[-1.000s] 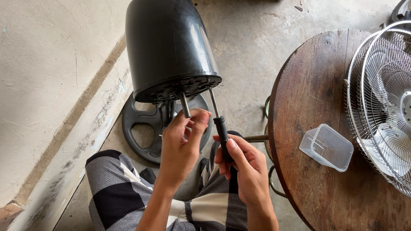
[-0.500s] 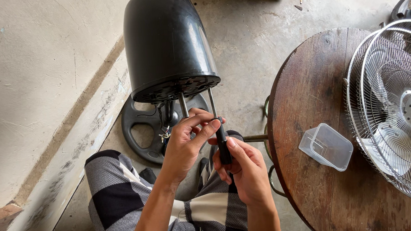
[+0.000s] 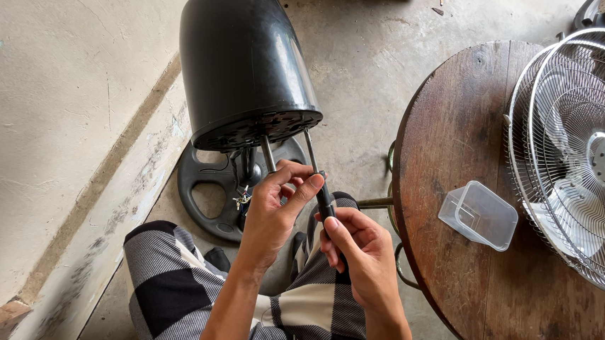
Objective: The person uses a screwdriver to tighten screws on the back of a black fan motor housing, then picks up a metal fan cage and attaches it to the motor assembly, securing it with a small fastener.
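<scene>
Right hand point(image 3: 357, 248) clenched round black screwdriver point(image 3: 324, 198) handle, shaft running up into black motor housing point(image 3: 245, 64) base above. Left hand point(image 3: 273, 211) pinching shaft just left of it. Clear plastic container point(image 3: 477, 216) well right, on wooden table point(image 3: 449, 131).

Motor housing point(image 3: 246, 67) as datum: base point(image 3: 208, 191) below it, table point(image 3: 457, 145) to its right, tub point(image 3: 477, 215) and grille point(image 3: 586, 164) on table, probably touching.

Concrete floor point(image 3: 372, 51), pale wall point(image 3: 42, 103), round wooden table point(image 3: 456, 131)
</scene>
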